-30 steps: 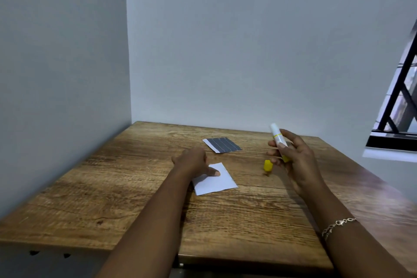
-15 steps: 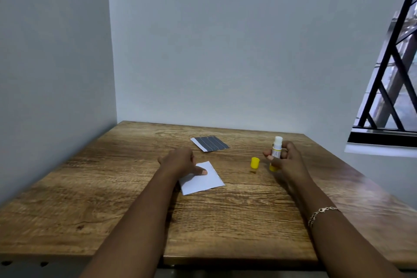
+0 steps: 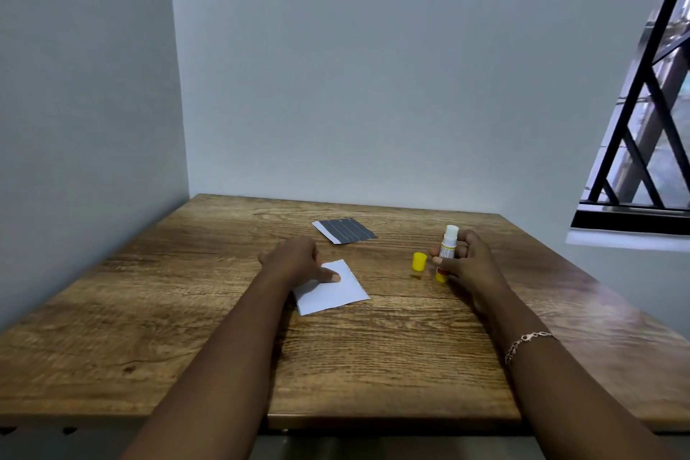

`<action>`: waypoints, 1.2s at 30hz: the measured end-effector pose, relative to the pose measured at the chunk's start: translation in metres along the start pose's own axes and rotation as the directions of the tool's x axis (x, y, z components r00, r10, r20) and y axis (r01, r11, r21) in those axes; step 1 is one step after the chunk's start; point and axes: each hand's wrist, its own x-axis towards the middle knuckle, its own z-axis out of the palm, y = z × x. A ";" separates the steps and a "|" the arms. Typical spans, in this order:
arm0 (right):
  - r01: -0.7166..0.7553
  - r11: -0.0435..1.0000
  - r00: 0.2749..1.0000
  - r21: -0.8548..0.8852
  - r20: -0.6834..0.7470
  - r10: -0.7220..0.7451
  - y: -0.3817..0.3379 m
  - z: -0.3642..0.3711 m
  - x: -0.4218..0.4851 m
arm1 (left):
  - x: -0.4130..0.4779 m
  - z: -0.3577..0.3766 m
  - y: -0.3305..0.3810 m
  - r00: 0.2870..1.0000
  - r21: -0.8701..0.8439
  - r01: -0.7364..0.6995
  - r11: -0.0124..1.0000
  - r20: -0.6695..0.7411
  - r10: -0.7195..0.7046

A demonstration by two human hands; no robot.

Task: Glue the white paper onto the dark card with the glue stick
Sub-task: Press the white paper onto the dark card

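The person sits at a wooden table point(image 3: 179, 314) that stands in the corner of 2 pale walls. The left hand point(image 3: 298, 259) lies palm down on the near-left part of the white paper point(image 3: 336, 291). Its thumb is stretched out straight on the sheet and presses it to the wood, so this hand is flat and grips nothing; the other fingers are hidden behind the back of the hand. The white paper lies flat near the middle of the table, a little turned, with its far corner pointing away from the person. The dark card point(image 3: 347, 230) lies flat farther from the person, behind the paper and apart from it, not touching. It is grey with thin pale lines across it and has a white strip along its left edge. The right hand point(image 3: 468, 265) is closed around the glue stick point(image 3: 447, 248), with the fingers curled on its far side and the thumb on the near side. The stick is held upright, the yellow base is down at the table surface and the white glue tip is uncovered at the top. The yellow cap point(image 3: 419, 261) stands alone on the table just beside the stick, on its left, between the 2 hands. A thin bracelet point(image 3: 526, 342) is on the right wrist. At the right edge a window with a black metal grille point(image 3: 634, 131) is visible.
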 end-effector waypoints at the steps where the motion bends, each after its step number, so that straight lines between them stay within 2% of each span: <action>1: 0.001 1.000 1.000 -0.001 -0.002 -0.001 0.000 -0.001 0.000 | 0.000 0.000 0.000 1.000 -0.003 0.000 1.000 0.000 0.000; 4: -0.009 1.000 1.000 -0.011 0.005 0.010 0.001 -0.004 -0.001 | -0.001 0.000 0.002 1.000 -0.007 0.002 1.000 -0.002 -0.002; 7: -0.024 0.996 1.000 0.087 0.016 0.022 -0.005 -0.004 -0.005 | -0.003 0.000 0.003 1.000 0.002 0.008 1.000 -0.010 -0.008; 9: 0.104 0.991 0.985 0.087 -0.146 -0.091 -0.012 -0.004 -0.008 | -0.003 0.000 0.003 1.000 0.001 0.009 1.000 -0.008 -0.009; 10: 0.216 0.976 0.941 0.018 -0.270 -0.204 -0.015 -0.005 -0.010 | -0.002 -0.001 0.002 1.000 -0.002 0.008 1.000 -0.008 -0.008; 11: 0.326 0.943 0.866 -0.065 -0.380 -0.326 -0.018 -0.006 -0.011 | -0.002 -0.001 0.002 1.000 -0.006 0.007 1.000 -0.007 -0.007; 13: 0.482 0.853 0.699 -0.200 -0.499 -0.512 -0.023 -0.008 -0.017 | -0.001 0.000 0.001 1.000 -0.009 0.004 1.000 -0.008 -0.004; 16: 0.592 0.731 0.564 -0.340 -0.473 -0.677 -0.030 0.000 -0.025 | -0.001 0.000 0.002 0.999 0.015 0.007 1.000 -0.047 -0.006; 19: 0.694 0.566 0.474 -0.444 -0.309 -0.824 -0.043 0.021 -0.029 | -0.002 -0.002 0.003 0.964 -0.010 0.020 1.000 -0.265 -0.022; 21: 0.733 0.490 0.490 -0.473 -0.133 -0.861 -0.050 0.040 -0.026 | -0.002 -0.004 0.002 0.911 -0.032 0.024 0.999 -0.411 -0.036; 22: 0.735 0.480 0.536 -0.479 -0.024 -0.844 -0.052 0.050 -0.021 | -0.002 -0.004 0.001 0.888 -0.047 0.029 0.998 -0.457 -0.047; 24: 0.702 0.502 0.664 -0.505 0.211 -0.717 -0.051 0.070 -0.008 | -0.002 -0.004 -0.002 0.865 -0.065 0.032 0.997 -0.498 -0.060; 26: 0.647 0.514 0.753 -0.563 0.369 -0.544 -0.040 0.086 0.008 | -0.001 -0.003 -0.004 0.857 -0.071 0.027 0.997 -0.511 -0.060; 30: 0.542 0.518 0.839 -0.661 0.396 -0.373 -0.018 0.107 0.032 | 0.004 0.000 -0.005 0.859 -0.085 0.039 0.996 -0.507 -0.077; 36: 0.566 0.406 0.824 -0.717 0.480 -0.302 -0.010 0.128 0.057 | 0.012 0.002 -0.004 0.873 -0.075 0.065 0.995 -0.479 -0.093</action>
